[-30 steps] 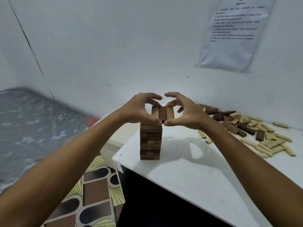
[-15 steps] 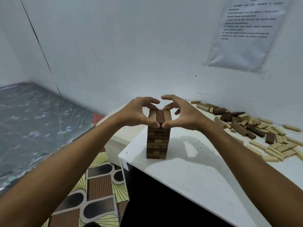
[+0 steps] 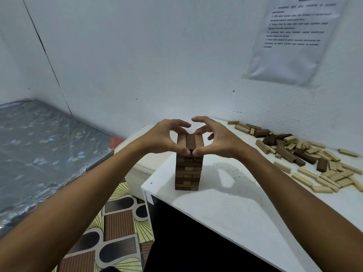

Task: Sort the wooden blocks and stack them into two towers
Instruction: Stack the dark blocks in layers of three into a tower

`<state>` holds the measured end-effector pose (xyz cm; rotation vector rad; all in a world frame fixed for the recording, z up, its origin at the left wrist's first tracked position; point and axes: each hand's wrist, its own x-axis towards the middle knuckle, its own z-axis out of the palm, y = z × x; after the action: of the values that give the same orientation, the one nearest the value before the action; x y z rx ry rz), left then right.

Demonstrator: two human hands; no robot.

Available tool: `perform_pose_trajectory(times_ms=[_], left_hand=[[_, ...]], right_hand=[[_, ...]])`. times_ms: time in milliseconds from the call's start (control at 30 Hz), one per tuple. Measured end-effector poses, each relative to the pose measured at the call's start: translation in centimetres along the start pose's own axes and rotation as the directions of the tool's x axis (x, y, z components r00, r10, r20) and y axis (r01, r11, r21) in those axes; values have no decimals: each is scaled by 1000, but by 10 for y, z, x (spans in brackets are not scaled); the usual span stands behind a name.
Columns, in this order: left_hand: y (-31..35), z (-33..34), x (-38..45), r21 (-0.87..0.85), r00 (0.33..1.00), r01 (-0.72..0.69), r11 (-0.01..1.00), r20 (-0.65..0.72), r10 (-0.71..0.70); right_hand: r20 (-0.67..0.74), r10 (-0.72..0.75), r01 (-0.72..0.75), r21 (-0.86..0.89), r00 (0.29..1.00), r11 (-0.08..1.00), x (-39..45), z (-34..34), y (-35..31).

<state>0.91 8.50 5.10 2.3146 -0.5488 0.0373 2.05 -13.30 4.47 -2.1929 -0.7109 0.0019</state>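
The tower (image 3: pixel 189 165) of dark wooden blocks stands near the left corner of the white table (image 3: pixel 235 209). Left of the table lies a grey mattress (image 3: pixel 39 150), and a patterned mat (image 3: pixel 110 228) covers the floor. The left hand (image 3: pixel 163 139) curls round the left side of the top layer (image 3: pixel 190 141), thumb on the front and fingers over the back. The right hand (image 3: pixel 218 141) grips the right side the same way. The thumbs almost touch. Far right, a pile of loose blocks (image 3: pixel 306 156), light and dark, lies by the wall.
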Motion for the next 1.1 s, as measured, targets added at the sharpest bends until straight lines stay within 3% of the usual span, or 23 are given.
perform_pose_trajectory(times_ms=[1100], left_hand=[[0,4,-9,-18,998,9,1000,-68,-10]], right_hand=[[-25,19,-18,58,1000,998,-7,-2,12]])
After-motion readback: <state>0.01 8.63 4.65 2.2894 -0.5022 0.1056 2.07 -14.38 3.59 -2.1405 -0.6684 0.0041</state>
